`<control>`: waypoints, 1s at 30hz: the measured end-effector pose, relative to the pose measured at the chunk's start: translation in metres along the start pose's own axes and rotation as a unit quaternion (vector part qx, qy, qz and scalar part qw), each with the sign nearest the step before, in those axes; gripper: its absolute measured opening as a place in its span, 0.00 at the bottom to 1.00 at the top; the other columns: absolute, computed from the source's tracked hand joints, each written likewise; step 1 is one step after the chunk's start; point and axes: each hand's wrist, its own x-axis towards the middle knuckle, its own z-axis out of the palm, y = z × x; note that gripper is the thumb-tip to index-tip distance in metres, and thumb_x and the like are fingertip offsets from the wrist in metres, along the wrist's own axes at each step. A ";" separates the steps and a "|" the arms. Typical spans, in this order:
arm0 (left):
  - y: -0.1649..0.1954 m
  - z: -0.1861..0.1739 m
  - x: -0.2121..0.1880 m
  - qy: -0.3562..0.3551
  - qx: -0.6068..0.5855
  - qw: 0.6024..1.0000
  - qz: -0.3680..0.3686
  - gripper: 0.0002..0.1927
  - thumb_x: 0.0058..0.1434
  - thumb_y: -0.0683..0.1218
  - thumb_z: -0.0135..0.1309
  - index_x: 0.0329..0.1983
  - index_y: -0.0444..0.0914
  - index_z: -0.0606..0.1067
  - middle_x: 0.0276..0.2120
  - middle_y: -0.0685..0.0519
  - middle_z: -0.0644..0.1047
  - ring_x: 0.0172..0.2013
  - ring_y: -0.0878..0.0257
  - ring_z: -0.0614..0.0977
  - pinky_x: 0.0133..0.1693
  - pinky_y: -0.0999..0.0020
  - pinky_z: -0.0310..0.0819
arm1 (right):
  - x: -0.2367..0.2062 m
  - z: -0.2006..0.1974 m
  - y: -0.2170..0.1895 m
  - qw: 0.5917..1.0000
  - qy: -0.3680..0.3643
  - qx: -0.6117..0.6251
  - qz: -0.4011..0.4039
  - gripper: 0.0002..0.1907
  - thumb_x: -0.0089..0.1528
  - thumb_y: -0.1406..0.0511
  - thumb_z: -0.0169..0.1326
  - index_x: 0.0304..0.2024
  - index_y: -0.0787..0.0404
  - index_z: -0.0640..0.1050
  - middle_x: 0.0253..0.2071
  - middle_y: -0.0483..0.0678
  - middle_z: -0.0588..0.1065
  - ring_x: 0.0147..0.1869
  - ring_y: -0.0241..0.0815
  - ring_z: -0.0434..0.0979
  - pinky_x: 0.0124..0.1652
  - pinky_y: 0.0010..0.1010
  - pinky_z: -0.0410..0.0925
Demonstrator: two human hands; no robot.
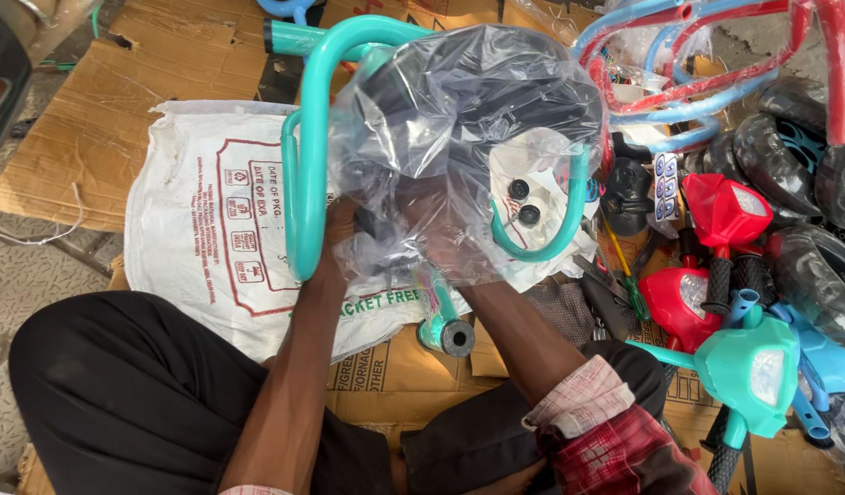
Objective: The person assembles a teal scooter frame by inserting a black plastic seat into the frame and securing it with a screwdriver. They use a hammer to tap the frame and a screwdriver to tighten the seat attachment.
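The clear plastic bag (pixel 468 137) with a black wheel inside sits on top of the teal tricycle frame (pixel 305 165), just past both hands, over the printed white sack (pixel 188 220). The left hand (pixel 335 240) grips the frame's long bar at the bag's edge. The right hand (pixel 433 225) is tucked under the bag, a bit nearer the wheel; I cannot tell how its fingers sit. That bar runs straight away from the person
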 end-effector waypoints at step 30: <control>-0.007 -0.007 0.001 -0.017 0.075 0.991 0.108 0.18 0.63 0.44 0.55 0.55 0.32 0.76 0.43 0.47 0.81 0.39 0.59 0.84 0.40 0.64 0.82 | -0.008 0.020 0.022 0.997 -0.018 -0.071 -0.017 0.20 0.73 0.63 0.44 0.62 0.71 0.69 0.49 0.58 0.75 0.48 0.50 0.78 0.49 0.40 0.75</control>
